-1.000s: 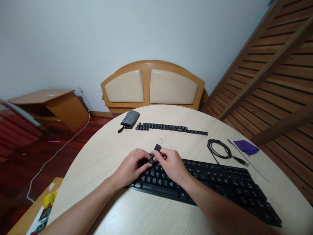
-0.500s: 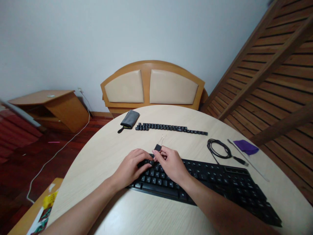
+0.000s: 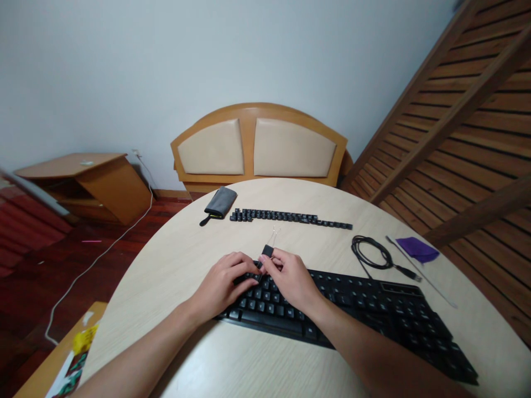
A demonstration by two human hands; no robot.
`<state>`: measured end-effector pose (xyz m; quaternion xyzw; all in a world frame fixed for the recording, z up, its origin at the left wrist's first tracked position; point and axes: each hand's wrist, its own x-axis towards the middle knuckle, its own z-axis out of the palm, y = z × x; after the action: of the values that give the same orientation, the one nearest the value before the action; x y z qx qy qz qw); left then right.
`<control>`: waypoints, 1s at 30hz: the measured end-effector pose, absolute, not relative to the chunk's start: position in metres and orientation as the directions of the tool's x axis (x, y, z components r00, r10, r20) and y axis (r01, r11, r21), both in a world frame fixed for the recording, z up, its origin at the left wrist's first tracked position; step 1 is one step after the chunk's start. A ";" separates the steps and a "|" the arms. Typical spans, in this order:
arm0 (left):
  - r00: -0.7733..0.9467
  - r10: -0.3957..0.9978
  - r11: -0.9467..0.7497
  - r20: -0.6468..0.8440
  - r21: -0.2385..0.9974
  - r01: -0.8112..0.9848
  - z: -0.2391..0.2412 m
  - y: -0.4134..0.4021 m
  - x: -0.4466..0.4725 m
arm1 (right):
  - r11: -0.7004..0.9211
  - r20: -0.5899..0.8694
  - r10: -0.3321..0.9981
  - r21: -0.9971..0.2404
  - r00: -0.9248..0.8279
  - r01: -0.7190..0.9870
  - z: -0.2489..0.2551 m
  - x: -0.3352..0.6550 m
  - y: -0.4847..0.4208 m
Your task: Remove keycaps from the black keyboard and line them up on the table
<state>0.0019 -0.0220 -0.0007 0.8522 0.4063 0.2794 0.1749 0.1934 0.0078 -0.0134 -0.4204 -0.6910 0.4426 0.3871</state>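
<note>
My right hand (image 3: 290, 276) is closed on a keycap puller (image 3: 267, 251), pinching its black handle between thumb and fingers. The puller's thin wire loops point up and away from the keyboard, and its lower end goes down between my hands. My left hand (image 3: 226, 282) rests at the upper left of the black keyboard (image 3: 274, 320). Its thumb and fingers close around a small dark piece at the puller's lower end; whether this is a keycap or part of the keyboard is hidden. White-marked keys show below my left thumb.
Rows of loose black keycaps (image 3: 277, 216) lie behind the keyboard. A grey pouch (image 3: 221, 201) sits at the back left. To the right are a coiled black USB cable (image 3: 371, 251), a thin stick-like brush (image 3: 418, 269) and a purple cloth (image 3: 418, 250) on the round table (image 3: 166, 249).
Almost nothing differs. The puller in my right hand has tilted very slightly; both hands keep their places over the keyboard.
</note>
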 end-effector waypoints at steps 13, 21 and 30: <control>0.519 0.741 -0.671 0.426 0.467 0.575 -0.002 -0.022 0.002 | 0.241 0.155 0.932 -0.940 -0.327 0.242 -0.018 0.192 0.011; 0.269 0.826 -0.539 0.495 0.555 0.634 -0.004 0.001 -0.004 | 0.239 0.148 0.935 -0.934 -0.321 0.266 -0.018 0.192 0.011; 0.424 0.726 -0.616 0.541 0.237 0.752 -0.009 0.088 -0.015 | 0.259 0.163 0.933 -0.923 -0.320 0.286 -0.017 0.191 0.009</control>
<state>-0.0148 0.0884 -0.0093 0.8437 0.4379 0.3099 -0.0205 0.1908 0.0094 -0.0167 -0.4389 -0.6943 0.4218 0.3839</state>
